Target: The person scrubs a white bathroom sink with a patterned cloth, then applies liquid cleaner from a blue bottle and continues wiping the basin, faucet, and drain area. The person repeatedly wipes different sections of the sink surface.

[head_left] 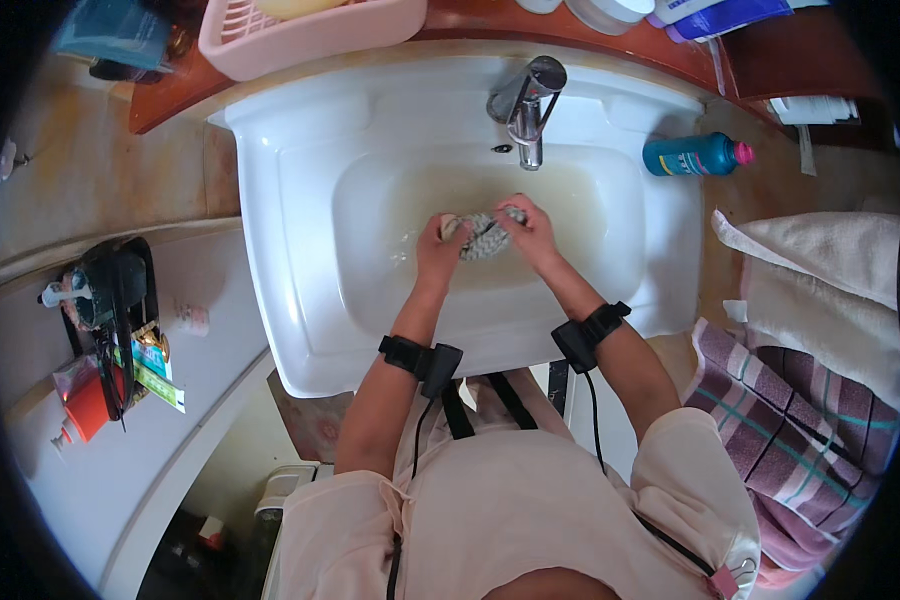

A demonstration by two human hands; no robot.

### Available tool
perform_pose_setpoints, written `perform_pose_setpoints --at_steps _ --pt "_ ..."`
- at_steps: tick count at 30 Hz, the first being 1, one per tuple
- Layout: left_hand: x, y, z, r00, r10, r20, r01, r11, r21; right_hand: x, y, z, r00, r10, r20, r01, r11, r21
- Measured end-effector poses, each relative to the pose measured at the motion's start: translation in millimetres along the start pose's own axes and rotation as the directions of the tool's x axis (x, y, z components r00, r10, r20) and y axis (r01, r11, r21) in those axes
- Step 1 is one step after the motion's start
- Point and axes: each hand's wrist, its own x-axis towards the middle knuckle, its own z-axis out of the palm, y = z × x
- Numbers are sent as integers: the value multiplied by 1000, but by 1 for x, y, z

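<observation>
Over the water in the white sink (pixel 300 290), both of my hands grip a small, bunched grey-and-white patterned cloth (pixel 485 243). My left hand (pixel 440 245) is closed on its left end, where a paler cream part shows by the fingers. The right end is pinched in my right hand (pixel 531 232). The cloth hangs between them in a loose bundle, so its full shape cannot be made out. Cloudy water (pixel 570 190) lies in the basin around it. Just behind my hands stands a chrome faucet (pixel 530 110); I see no stream from its spout.
A teal bottle with a pink cap (pixel 692 155) lies on the sink's right rim. Behind the sink, a pink basket (pixel 315 42) stands on a reddish-brown shelf. White towels (pixel 820 300) and a plaid towel (pixel 770 420) hang at right. A black holder (pixel 120 300) with toiletries is at left.
</observation>
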Motion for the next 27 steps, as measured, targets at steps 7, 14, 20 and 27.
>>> perform_pose_setpoints --at_steps 7,14,20,27 --pt "14 -55 13 924 -356 -138 214 783 -583 8 59 1 901 -243 -359 6 836 -549" --pt "7 -61 32 917 -393 -63 276 741 -612 -5 51 -3 963 -29 -270 -148 777 -611" --pt "-20 -27 37 978 -116 174 198 782 -591 -57 -25 28 954 -286 -91 261 940 -221" --pt "-14 -33 38 955 -184 232 283 794 -539 -44 -44 57 861 -421 -284 331 890 -314"
